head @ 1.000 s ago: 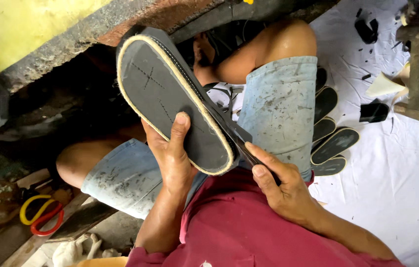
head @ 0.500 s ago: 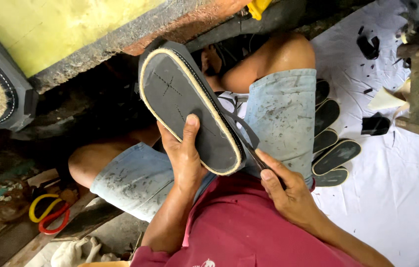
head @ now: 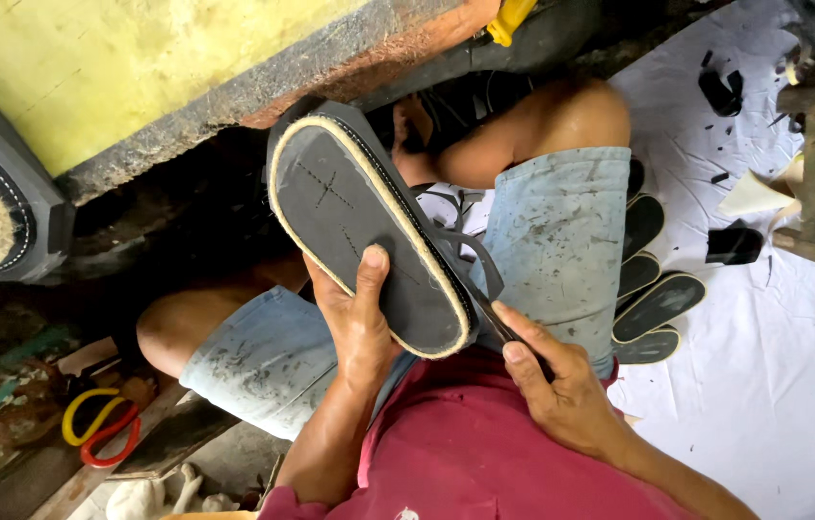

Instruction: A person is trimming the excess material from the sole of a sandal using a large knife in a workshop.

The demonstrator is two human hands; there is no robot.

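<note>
Sandal sole [head: 369,231] now lower, left hand [head: 359,323]

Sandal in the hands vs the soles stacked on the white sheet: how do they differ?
The held sandal is lifted and tilted, gripped by the left hand with the right hand at its edge; the stacked soles lie flat, overlapping, untouched. The held sandal has a thick pale rope-like rim and straps; the stacked soles look thinner, with only a narrow pale edge and no straps visible. Both are dark with a similar sole outline.
</note>
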